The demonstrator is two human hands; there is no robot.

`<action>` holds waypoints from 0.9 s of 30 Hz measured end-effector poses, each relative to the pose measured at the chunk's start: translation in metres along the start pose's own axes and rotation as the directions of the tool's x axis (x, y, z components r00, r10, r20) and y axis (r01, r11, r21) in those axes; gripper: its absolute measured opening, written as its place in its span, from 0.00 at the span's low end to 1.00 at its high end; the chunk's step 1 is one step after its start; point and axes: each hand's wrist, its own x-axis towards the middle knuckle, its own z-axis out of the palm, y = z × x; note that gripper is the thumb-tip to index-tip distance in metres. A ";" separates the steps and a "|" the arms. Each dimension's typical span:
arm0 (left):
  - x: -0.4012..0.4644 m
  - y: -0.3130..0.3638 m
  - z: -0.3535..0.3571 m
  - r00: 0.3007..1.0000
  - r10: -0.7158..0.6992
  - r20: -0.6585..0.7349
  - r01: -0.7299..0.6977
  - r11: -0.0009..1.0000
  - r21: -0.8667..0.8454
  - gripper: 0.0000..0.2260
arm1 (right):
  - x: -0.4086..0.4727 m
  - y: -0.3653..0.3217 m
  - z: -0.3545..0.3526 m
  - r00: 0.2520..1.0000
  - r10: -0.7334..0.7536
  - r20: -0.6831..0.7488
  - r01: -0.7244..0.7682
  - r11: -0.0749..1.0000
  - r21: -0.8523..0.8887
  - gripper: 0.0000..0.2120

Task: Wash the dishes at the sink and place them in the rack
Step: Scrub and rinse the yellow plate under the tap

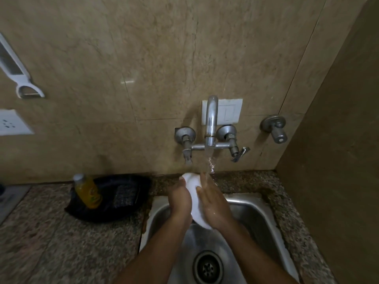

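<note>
Head view: a steel sink set in a speckled granite counter, with both forearms reaching in from below.
White dish: a white dish is held on edge between the two hands, above the basin and just under the tap; whether it is a cup or a small bowl cannot be told.
Left hand: the left hand grips the dish's left side, fingers curled round it.
Right hand: the right hand lies against the dish's right side, fingers nearly straight and pressed flat to it.
Water: a stream falls from the tap onto the right hand's fingers and the dish's top edge.
Drain: the drain sits in the basin floor, below the hands.
Counter left: a yellow bottle leans in a black tray beside a dark scrub pad.
Wall: a white peeler hangs at far left, and a switch plate sits behind the tap.
</note>
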 end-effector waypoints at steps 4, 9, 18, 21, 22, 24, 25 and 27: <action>0.004 -0.012 -0.011 0.998 0.021 -0.059 -0.017 0.998 0.058 0.18 | -0.014 0.011 0.005 0.989 -0.098 0.110 0.110 0.988 -0.108 0.31; 0.007 -0.014 -0.014 0.997 0.022 -0.071 -0.009 0.984 0.179 0.17 | -0.016 0.008 0.004 0.990 -0.032 0.136 0.052 0.988 -0.147 0.33; 0.005 -0.006 -0.016 0.998 0.047 -0.052 -0.038 0.988 0.149 0.17 | -0.022 0.005 -0.005 0.969 -0.164 0.184 0.199 0.961 -0.190 0.31; 0.004 -0.002 -0.015 0.998 0.052 -0.021 -0.049 0.995 0.091 0.14 | -0.009 0.005 -0.004 0.994 -0.067 0.085 0.088 0.955 -0.283 0.32; 0.004 0.001 -0.015 0.998 0.056 -0.013 -0.054 0.992 0.114 0.14 | -0.010 0.000 -0.004 0.993 -0.095 0.068 0.111 0.944 -0.311 0.31; 0.005 0.006 -0.017 0.998 0.057 -0.042 -0.051 0.990 0.131 0.16 | -0.019 -0.001 -0.004 0.967 -0.224 0.119 0.250 0.923 -0.294 0.30; 0.005 0.007 -0.017 0.999 0.038 -0.038 -0.034 0.994 0.103 0.16 | -0.023 0.002 -0.007 0.960 -0.241 0.143 0.273 0.922 -0.274 0.30; 0.006 0.001 -0.017 1.000 0.012 -0.001 -0.012 0.999 0.048 0.19 | -0.020 0.012 -0.015 0.992 -0.091 0.091 0.113 0.955 -0.274 0.33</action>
